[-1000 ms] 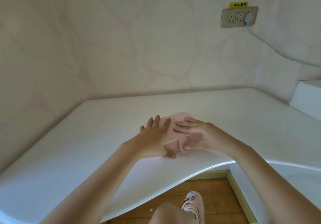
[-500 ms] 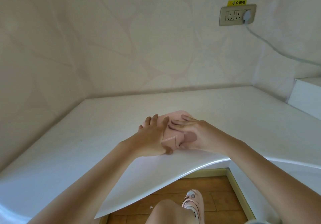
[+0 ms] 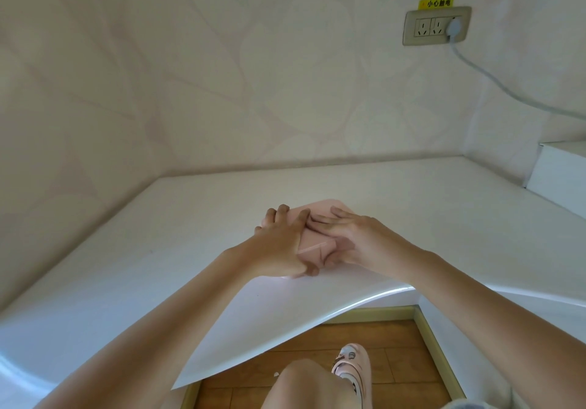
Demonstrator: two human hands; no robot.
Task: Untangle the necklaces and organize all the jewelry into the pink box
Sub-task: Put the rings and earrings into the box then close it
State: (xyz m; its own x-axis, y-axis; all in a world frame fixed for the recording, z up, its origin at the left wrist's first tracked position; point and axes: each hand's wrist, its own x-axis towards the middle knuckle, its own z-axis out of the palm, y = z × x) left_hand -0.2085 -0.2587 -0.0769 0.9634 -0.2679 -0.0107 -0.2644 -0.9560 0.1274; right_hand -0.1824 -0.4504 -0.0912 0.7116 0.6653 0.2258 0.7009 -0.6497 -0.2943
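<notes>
**Box sits close to the near edge, both hands on it**

The pink box [image 3: 329, 207] lies on the white surface [image 3: 412, 218], near its curved near edge, lid down. The left hand [image 3: 282, 243] clasps the box's left side, with fingers spread over the top and the thumb along the front. The right hand [image 3: 352, 237] presses flat on the lid with straight fingers, its thumb tucked down by the front flap.

The likeliest mishap is a slide. A hard press or a tug at the flap could push the light box toward the near edge and off onto the wooden floor [image 3: 317, 345]. If the lid springs up suddenly, anything inside could scatter. Thin chains would knot again or slip off the edge. Whether the box holds any jewelry cannot be seen.

Counted:
- one pink box
- two hands
- no necklaces or other jewelry in view
- one wall socket [image 3: 436, 26] with one cable [image 3: 494, 78] plugged in
- one white block [image 3: 561, 177] at the right edge
- one pink shoe [image 3: 352, 364] below
</notes>
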